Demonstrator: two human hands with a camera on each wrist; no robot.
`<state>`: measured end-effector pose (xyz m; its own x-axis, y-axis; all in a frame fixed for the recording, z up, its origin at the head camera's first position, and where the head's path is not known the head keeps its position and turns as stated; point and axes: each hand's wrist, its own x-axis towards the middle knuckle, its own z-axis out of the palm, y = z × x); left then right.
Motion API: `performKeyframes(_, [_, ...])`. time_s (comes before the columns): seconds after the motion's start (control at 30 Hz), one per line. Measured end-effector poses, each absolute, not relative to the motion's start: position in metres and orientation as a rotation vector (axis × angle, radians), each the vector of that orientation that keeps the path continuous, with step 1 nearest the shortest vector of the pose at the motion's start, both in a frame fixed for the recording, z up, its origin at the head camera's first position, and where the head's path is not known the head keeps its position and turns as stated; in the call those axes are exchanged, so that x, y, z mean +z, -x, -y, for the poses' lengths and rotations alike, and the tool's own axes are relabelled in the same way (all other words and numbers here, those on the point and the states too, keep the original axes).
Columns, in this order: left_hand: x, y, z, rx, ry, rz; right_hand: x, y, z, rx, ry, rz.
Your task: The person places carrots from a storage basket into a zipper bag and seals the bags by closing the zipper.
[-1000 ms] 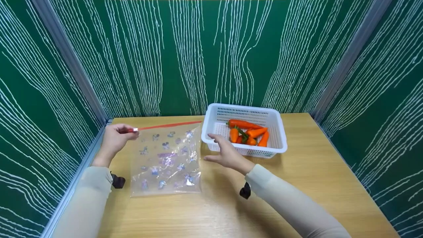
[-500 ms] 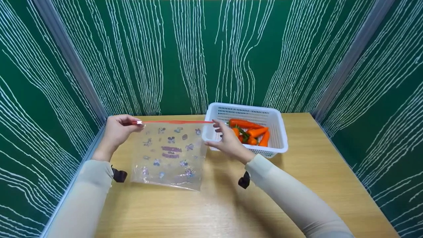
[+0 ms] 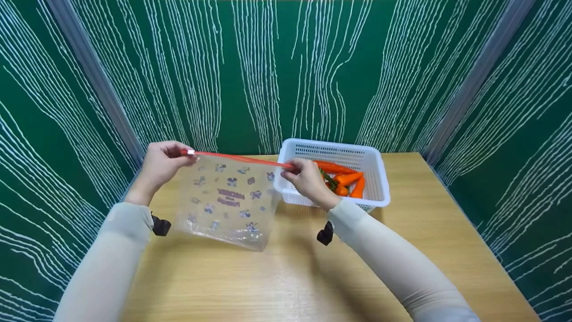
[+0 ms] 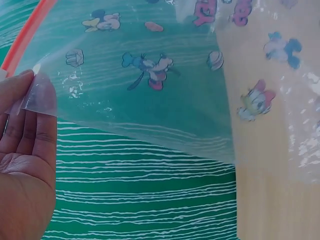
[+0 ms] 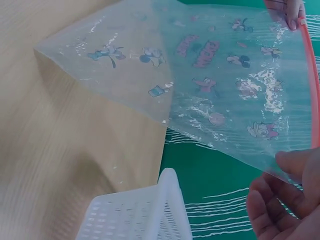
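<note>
A clear zip bag (image 3: 228, 201) printed with cartoon figures hangs above the wooden table (image 3: 290, 277), its red zip strip (image 3: 241, 158) on top. My left hand (image 3: 161, 166) pinches the strip's left end by the white slider. My right hand (image 3: 305, 178) pinches the strip's right end, in front of the white basket (image 3: 375, 174). The bag's bottom edge touches the table. The left wrist view shows the bag (image 4: 165, 75) against my left hand's fingers (image 4: 25, 125). The right wrist view shows the bag (image 5: 200, 85) stretched out, with my right hand's fingers (image 5: 280, 195) at its lower right.
The white slotted basket holds several orange carrots (image 3: 344, 179) at the table's back, right of the bag. Green panels with white lines (image 3: 268, 67) wall the table on three sides. A corner of the basket (image 5: 145, 215) shows in the right wrist view.
My right hand moved from the table to the strip's right end and took hold. Both hands lifted the bag, which now hangs nearly upright instead of lying flat.
</note>
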<state>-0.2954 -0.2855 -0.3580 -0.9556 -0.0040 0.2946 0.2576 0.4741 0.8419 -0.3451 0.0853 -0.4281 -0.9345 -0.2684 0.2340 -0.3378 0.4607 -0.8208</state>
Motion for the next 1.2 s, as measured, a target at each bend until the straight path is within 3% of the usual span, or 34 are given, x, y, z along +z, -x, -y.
performKeyframes(0.63, [-0.336, 0.274, 0.289, -1.247, 0.352, 2.707, -0.420, 0.342, -0.075, 1.504, -0.661, 2.404])
performKeyframes(1.2, [-0.352, 0.266, 0.248, -0.814, 0.603, 3.109, -0.437, 0.338, -0.079, 1.446, -0.711, 2.488])
